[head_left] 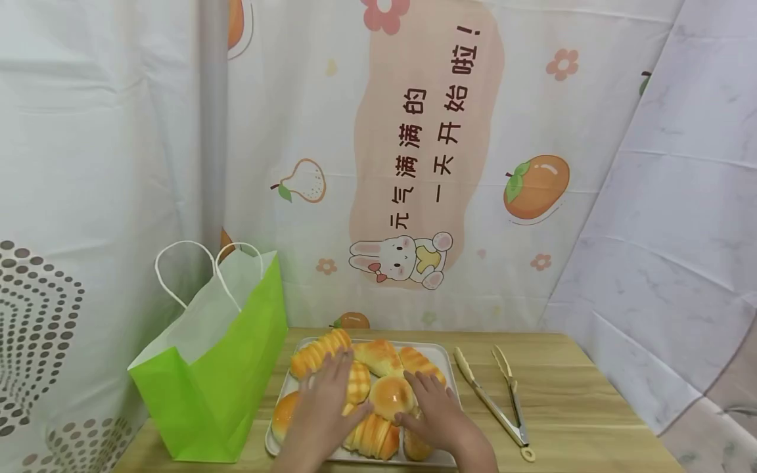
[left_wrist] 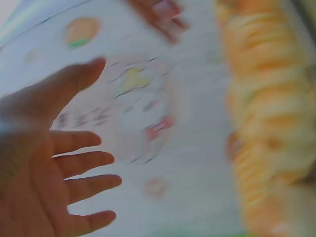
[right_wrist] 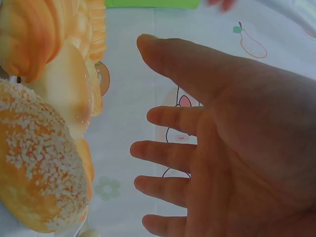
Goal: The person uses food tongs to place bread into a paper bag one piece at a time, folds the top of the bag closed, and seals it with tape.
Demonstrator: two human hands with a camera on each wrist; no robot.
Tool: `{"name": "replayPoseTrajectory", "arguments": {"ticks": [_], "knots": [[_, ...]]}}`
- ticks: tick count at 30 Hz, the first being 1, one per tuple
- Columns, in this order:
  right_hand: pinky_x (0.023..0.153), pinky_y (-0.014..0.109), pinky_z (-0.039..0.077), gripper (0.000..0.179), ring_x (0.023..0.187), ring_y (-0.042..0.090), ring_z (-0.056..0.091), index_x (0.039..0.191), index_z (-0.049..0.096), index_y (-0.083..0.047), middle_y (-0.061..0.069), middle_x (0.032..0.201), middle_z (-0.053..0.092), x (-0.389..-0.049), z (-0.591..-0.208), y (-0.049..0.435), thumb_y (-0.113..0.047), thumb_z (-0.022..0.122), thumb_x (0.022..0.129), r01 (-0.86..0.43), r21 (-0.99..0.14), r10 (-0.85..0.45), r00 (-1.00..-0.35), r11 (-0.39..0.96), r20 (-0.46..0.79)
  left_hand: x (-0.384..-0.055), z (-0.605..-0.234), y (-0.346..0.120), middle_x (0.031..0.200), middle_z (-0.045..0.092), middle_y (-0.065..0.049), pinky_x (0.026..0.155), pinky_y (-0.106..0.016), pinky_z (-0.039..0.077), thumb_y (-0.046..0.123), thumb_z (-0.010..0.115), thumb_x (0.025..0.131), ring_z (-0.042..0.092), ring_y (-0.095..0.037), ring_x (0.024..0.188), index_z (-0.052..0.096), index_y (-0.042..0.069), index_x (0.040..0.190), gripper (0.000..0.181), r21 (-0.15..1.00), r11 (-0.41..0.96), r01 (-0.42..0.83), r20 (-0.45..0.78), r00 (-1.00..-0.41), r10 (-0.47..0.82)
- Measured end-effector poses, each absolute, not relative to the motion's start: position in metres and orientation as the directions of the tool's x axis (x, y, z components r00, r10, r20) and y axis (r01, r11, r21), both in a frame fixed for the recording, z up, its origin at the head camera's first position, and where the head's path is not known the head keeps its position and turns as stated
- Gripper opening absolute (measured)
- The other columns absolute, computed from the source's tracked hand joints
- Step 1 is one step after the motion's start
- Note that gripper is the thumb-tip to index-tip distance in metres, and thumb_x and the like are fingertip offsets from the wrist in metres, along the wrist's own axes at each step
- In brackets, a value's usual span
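Both hands hover with spread fingers over a white tray of assorted bread. My left hand is above the tray's left half, near a ridged roll and a grid-patterned bun; its palm holds nothing in the left wrist view. Over the right half is my right hand, beside a round glossy bun. Its straight fingers stand apart from a flake-topped bun in the right wrist view. A layered roll lies between the hands at the tray's front.
A bright green paper bag with white handles stands upright and open-topped left of the tray. Metal tongs lie spread on the wooden table to the right. Behind hangs a printed curtain.
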State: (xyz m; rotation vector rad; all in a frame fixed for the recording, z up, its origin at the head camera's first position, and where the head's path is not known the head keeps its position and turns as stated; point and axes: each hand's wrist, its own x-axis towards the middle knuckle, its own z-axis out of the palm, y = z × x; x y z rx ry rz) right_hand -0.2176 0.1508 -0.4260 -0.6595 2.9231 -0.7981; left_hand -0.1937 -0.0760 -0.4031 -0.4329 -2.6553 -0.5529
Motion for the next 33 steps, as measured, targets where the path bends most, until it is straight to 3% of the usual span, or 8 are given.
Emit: {"name": "replayPoseTrajectory", "arguments": {"ticks": [3,7,10,13,17,24,27,33], "knots": [[0.096,0.080,0.020,0.076,0.130,0.051,0.029,0.141,0.035,-0.002,0.032,0.143,0.036,-0.217,-0.426,0.149,-0.051,0.054,0.087,-0.416,-0.496,-0.428,-0.899,0.763,0.095,-0.189,-0.384,-0.103,0.134,0.055,-0.019,0.092,-0.062,0.045,0.040,0.067,0.078,0.052,-0.038,0.117,0.048,0.004,0.133,0.069,0.268,0.895,0.356,0.673,-0.734,0.090],[0.097,0.072,0.032,0.071,0.126,0.049,0.037,0.139,0.039,-0.001,0.031,0.140,0.041,-0.216,-0.425,0.138,-0.049,0.052,0.088,-0.462,-0.491,-0.473,-0.874,0.739,0.111,-0.178,-0.363,-0.159,0.131,0.054,-0.026,0.090,-0.066,0.042,0.026,0.069,0.075,0.048,-0.043,0.118,0.053,0.001,0.126,0.059,0.259,0.942,0.213,0.818,-0.567,-0.096],[0.097,0.064,0.040,0.067,0.124,0.043,0.043,0.138,0.042,-0.004,0.024,0.139,0.046,-0.214,-0.422,0.128,-0.050,0.050,0.089,-0.491,-0.477,-0.503,-0.857,0.729,0.114,-0.168,-0.355,-0.194,0.144,0.039,-0.028,0.103,-0.070,0.024,0.022,0.069,0.077,0.027,-0.043,0.135,0.052,-0.005,0.124,0.057,0.357,0.928,0.108,0.777,-0.586,-0.231],[0.096,0.055,0.046,0.063,0.121,0.034,0.049,0.135,0.047,-0.009,0.014,0.135,0.054,-0.210,-0.419,0.115,-0.054,0.043,0.091,-0.532,-0.447,-0.537,-0.834,0.719,0.128,-0.164,-0.352,-0.212,0.144,0.040,-0.027,0.106,-0.071,0.018,0.017,0.070,0.078,0.026,-0.042,0.137,0.062,-0.006,0.105,0.036,0.425,0.901,0.084,0.740,-0.606,-0.292],[0.090,0.049,0.052,0.061,0.114,0.024,0.056,0.133,0.051,-0.015,0.005,0.129,0.060,-0.202,-0.415,0.094,-0.058,0.035,0.092,-0.608,-0.406,-0.592,-0.786,0.683,0.181,-0.166,-0.353,-0.214,0.128,0.057,-0.026,0.105,-0.073,0.016,0.014,0.070,0.078,0.044,-0.045,0.123,0.067,0.002,0.084,0.014,0.350,0.919,0.180,0.760,-0.629,-0.166],[0.080,0.038,0.057,0.048,0.105,0.016,0.060,0.136,0.043,-0.017,0.004,0.133,0.056,-0.192,-0.412,0.056,-0.044,0.040,0.096,-0.779,-0.371,-0.658,-0.627,0.506,0.418,-0.177,-0.359,-0.181,0.107,0.072,-0.009,0.104,-0.076,0.013,0.029,0.073,0.073,0.059,-0.033,0.107,0.070,0.020,0.077,0.010,0.131,0.926,0.354,0.791,-0.601,0.118],[0.076,0.030,0.057,0.051,0.103,0.013,0.060,0.143,0.033,-0.018,0.006,0.141,0.047,-0.190,-0.413,0.039,-0.038,0.042,0.097,-0.803,-0.401,-0.639,-0.594,0.440,0.488,-0.179,-0.361,-0.168,0.093,0.073,0.000,0.104,-0.076,0.012,0.033,0.074,0.070,0.061,-0.024,0.096,0.072,0.024,0.074,0.010,0.065,0.931,0.358,0.792,-0.587,0.170],[0.068,0.024,0.055,0.063,0.098,0.015,0.060,0.149,0.016,-0.014,0.014,0.155,0.022,-0.194,-0.418,0.013,-0.023,0.048,0.096,-0.793,-0.508,-0.530,-0.605,0.336,0.594,-0.177,-0.363,-0.155,0.073,0.063,0.007,0.105,-0.074,0.014,0.028,0.079,0.066,0.057,-0.018,0.082,0.074,0.024,0.068,0.007,0.031,0.926,0.376,0.784,-0.584,0.211]]}}
